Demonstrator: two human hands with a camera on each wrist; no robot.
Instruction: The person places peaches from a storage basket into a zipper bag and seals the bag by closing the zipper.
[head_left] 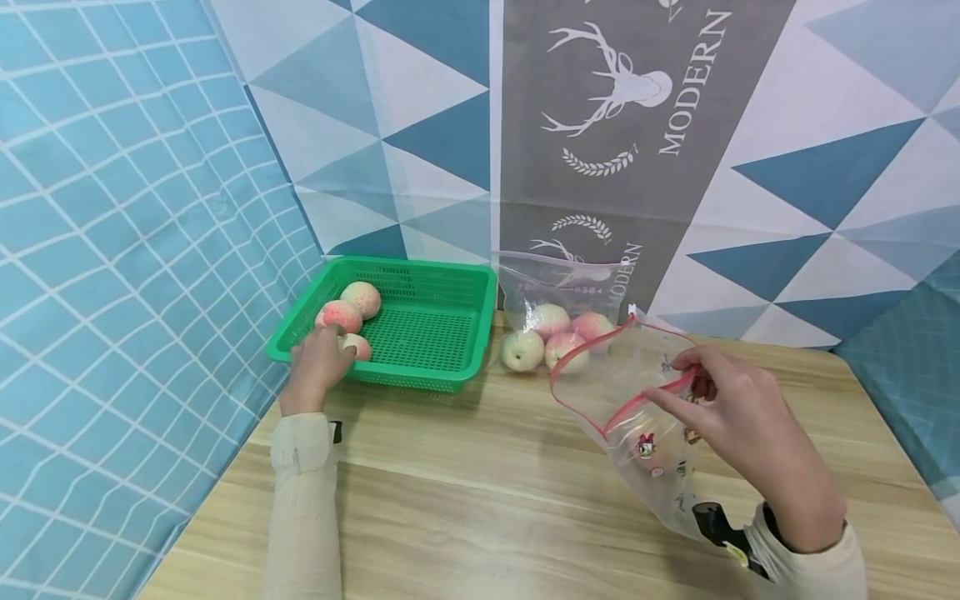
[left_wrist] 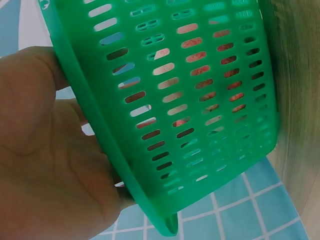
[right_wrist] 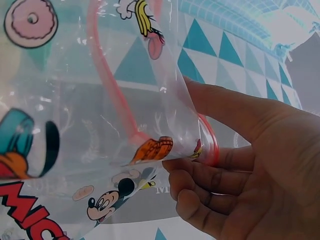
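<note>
One left hand (head_left: 317,367) bends over the slotted basket's (head_left: 444,287) near-left corner, grip on a peach (head_left: 361,347) unclear; the right hand (head_left: 742,408) pinches a clear plastic bag (head_left: 637,421).

Head view: taken from above the near side of the worktop (head_left: 465,500), facing forward and down; the wide field includes the worktop's left, far and right edges and the patterned cloth (head_left: 427,92) behind. Left wrist view: very near, rolled sideways, looking past the palm of the left hand (head_left: 317,367) at the basket (head_left: 416,337) near the far left corner. Right wrist view: close, from the palm side of the right hand (head_left: 738,408), facing the red-edged bag (head_left: 671,492), with the cloth beyond. Head and left wrist share the basket; head and right wrist, the bag.
</note>
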